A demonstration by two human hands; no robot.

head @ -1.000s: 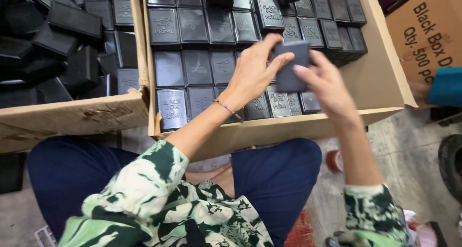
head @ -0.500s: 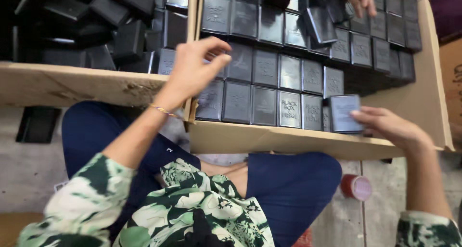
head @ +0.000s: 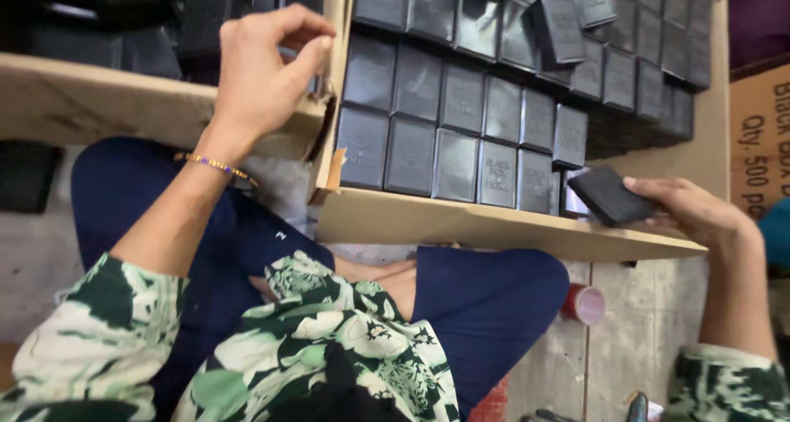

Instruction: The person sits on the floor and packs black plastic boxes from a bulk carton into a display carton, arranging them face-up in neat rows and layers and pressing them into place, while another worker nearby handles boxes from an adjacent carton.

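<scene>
- Right hand [head: 699, 212]: grip clamped on a small black box [head: 611, 195], thumb on top and fingers beneath; the box is tilted and sits at the near right corner of the right-hand cardboard carton [head: 510, 224], just beside the last box of the front row.
- Left hand [head: 262, 72]: fingers curled with thumb and forefinger drawn close, holding nothing that can be seen; it hovers over the near edge of the left-hand cardboard carton [head: 99, 93], close to the wall where the two cartons meet. A thin beaded bracelet [head: 216, 166] circles the wrist.
- Packed black boxes [head: 461, 126]: standing upright in tidy rows that fill the right-hand carton; a few loose boxes [head: 559, 27] lie tilted on top of the far rows.
- Left-hand carton: holds dark boxes in a loose heap, dim and hard to tell apart.
- Person: seated, with dark blue trousers [head: 485, 307] and green-and-white patterned sleeves [head: 90, 340]; both cartons stand in front of the knees.
- Floor [head: 634, 340]: grey concrete, with a small red-rimmed round object [head: 584, 303] beside the right knee.
</scene>
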